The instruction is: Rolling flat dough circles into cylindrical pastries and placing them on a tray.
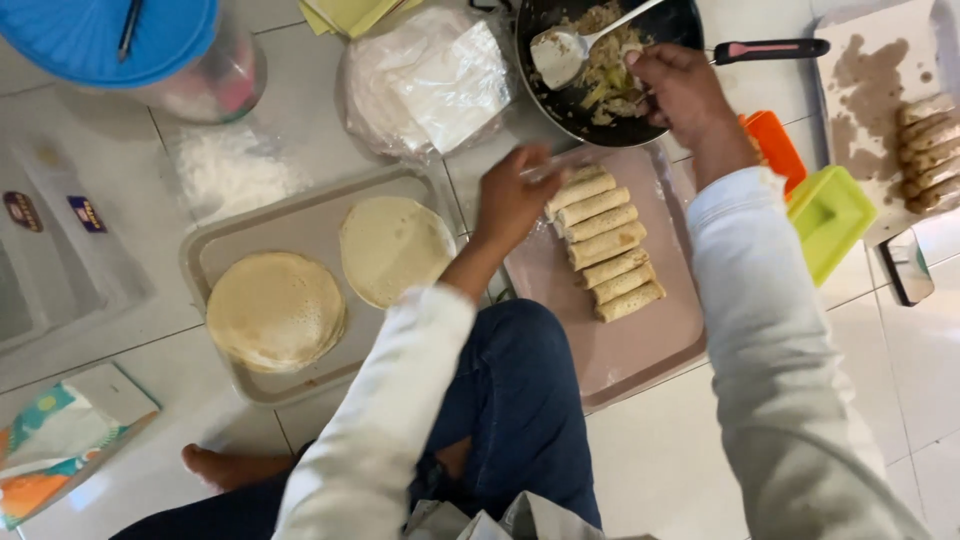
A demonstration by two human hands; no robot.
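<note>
My left hand (pixel 512 196) rests at the near end of a row of several rolled wraps (pixel 604 243) on a pink tray (pixel 640 350), its fingers touching the topmost roll. My right hand (pixel 676 88) hovers over a black frying pan (pixel 600 70) holding chopped filling; its fingers are pinched together, and whether they hold filling I cannot tell. A metal spoon (pixel 560 52) lies in the pan. A beige tray (pixel 215 250) to the left carries a stack of flat round wraps (pixel 276 310) and a single flat wrap (pixel 394 248).
A bag of white wrappers (pixel 425 85), a blue-lidded jar (pixel 150 50), spilled flour (pixel 230 170), an orange and a green container (pixel 828 215), another tray with rolls (pixel 925 150) at right, and a tissue pack (pixel 60 440). I sit on a tiled floor.
</note>
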